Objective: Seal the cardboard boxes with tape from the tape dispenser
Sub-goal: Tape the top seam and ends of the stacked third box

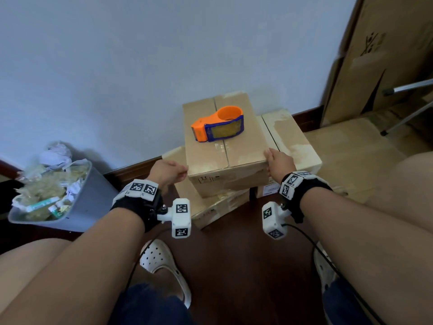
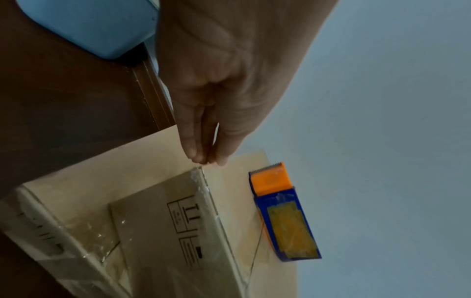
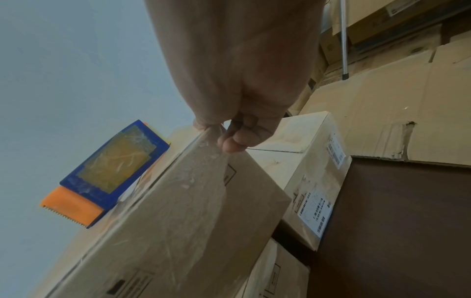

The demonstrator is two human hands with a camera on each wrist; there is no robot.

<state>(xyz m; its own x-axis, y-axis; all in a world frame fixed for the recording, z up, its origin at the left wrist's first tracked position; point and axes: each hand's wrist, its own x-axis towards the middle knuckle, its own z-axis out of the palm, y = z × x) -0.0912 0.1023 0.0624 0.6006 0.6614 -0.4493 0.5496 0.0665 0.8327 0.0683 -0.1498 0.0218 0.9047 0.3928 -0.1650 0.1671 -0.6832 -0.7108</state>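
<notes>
upright-arrows handling mark, top cardboard box [image 2: 163,211]

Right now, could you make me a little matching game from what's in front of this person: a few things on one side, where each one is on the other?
Things:
1. tape dispenser
2. right hand
3. left hand
4. grey bin

Places:
A. on the floor by the wall, full of rubbish
B. grips the top box at its near right corner
C. lies on the top box
D. by the top box's near left corner

Pairs: 1-C, 2-B, 3-D, 4-A
</notes>
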